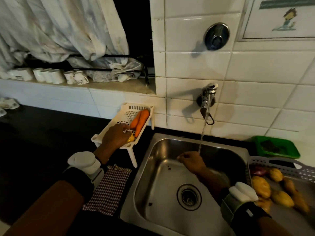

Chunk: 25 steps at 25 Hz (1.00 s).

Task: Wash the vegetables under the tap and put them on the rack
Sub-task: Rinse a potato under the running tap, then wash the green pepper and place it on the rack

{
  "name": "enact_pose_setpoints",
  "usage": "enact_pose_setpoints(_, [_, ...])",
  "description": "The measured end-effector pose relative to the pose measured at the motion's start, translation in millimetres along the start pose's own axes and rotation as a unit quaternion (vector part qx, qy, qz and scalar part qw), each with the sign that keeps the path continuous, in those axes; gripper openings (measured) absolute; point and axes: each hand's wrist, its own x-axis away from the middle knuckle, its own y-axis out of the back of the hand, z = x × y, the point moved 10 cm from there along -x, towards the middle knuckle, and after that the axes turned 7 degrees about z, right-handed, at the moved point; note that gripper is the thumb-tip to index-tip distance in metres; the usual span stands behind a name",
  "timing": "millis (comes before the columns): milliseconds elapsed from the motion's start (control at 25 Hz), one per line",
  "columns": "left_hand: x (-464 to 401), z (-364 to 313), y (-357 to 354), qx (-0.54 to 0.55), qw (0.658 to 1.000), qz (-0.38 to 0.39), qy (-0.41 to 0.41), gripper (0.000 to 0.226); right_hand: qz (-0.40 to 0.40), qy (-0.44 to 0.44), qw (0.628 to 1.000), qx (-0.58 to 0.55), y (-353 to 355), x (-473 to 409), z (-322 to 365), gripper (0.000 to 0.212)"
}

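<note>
The person is standing at the stainless steel sink (pixel 170 167), and everything here is placed around it. To its left, on the dark worktop (pixel 42 133), the left hand (pixel 115 136) is reaching into the white slotted plastic rack (pixel 134 108), its grip curling round a small yellow vegetable (pixel 130 138) and setting it just beside the two orange carrots (pixel 140 120) lying there. Above the sink's back rim the chrome wall tap (pixel 207 99) is running, and the right hand (pixel 191 161) is hanging over the basin beside the stream, fingers loosely bent, holding nothing. To the sink's right, more yellow vegetables (pixel 260 186) and a purple onion (pixel 257 171) are waiting in the pale lattice-sided basket (pixel 279 163). Wet, these firm, lumpy pieces are probably slippery; gripping round the thick middle looks safest.
</note>
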Motion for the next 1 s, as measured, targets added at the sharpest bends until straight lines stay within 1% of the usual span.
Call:
enact_pose_setpoints(40, [4.2,-11.7,4.1,0.000,0.999,-0.026,-0.020,0.021,0.003,0.011,1.000,0.015,4.2,2.2,6.2,0.014])
enact_pose_setpoints(120, [15.0,-48.0,-2.2,0.012,0.996,-0.051,-0.074,0.016,0.012,0.028,0.998,0.050,19.7,15.7,12.4,0.016])
enact_pose_setpoints(200, [28.6,-83.7,-15.8,0.040,0.990,-0.056,-0.123,0.012,0.024,0.044,0.996,0.074,37.7,33.8,17.8,0.017])
enact_pose_setpoints(240, [35.1,-100.0,-27.1,0.063,0.987,-0.045,-0.143,0.010,0.023,0.051,0.995,0.085,49.5,45.2,19.1,0.018])
enact_pose_setpoints(280, [43.3,-116.8,-43.7,0.084,0.983,-0.016,-0.166,0.009,0.016,0.060,0.993,0.101,62.7,57.9,19.2,0.018])
enact_pose_setpoints(320, [52.9,-134.8,-63.3,0.092,0.977,0.016,-0.194,0.010,0.003,0.064,0.990,0.127,78.5,73.3,17.4,0.019])
enact_pose_setpoints(400, [78.0,-173.4,-109.0,0.082,0.960,0.067,-0.261,0.012,-0.017,0.047,0.982,0.182,109.5,108.3,-8.6,0.019])
enact_pose_setpoints(520, [120.8,-215.8,-172.3,0.084,0.929,0.153,-0.326,0.014,-0.020,-0.008,0.967,0.252,141.8,162.0,-64.2,0.018])
enact_pose_setpoints(600, [144.9,-234.2,-202.5,0.074,0.913,0.187,-0.355,0.016,-0.008,-0.056,0.959,0.277,150.7,193.1,-98.9,0.019])
enact_pose_setpoints(680, [164.6,-250.9,-218.8,0.065,0.900,0.198,-0.383,0.017,0.039,-0.103,0.948,0.300,144.4,215.0,-127.4,0.031])
enact_pose_setpoints(760, [178.1,-267.0,-230.2,0.069,0.887,0.211,-0.406,0.017,0.087,-0.160,0.920,0.347,132.9,230.9,-156.8,0.049])
enact_pose_setpoints(800, [182.0,-272.3,-233.9,0.072,0.882,0.216,-0.412,0.016,0.105,-0.185,0.909,0.359,127.5,234.7,-168.0,0.053])
enact_pose_setpoints(880, [190.0,-283.2,-240.9,0.075,0.873,0.226,-0.426,0.015,0.118,-0.220,0.907,0.340,120.3,240.0,-186.9,0.054])
enact_pose_setpoints(1000, [191.5,-286.3,-244.8,0.082,0.876,0.227,-0.417,0.015,0.109,-0.220,0.918,0.312,117.4,240.1,-189.6,0.055])
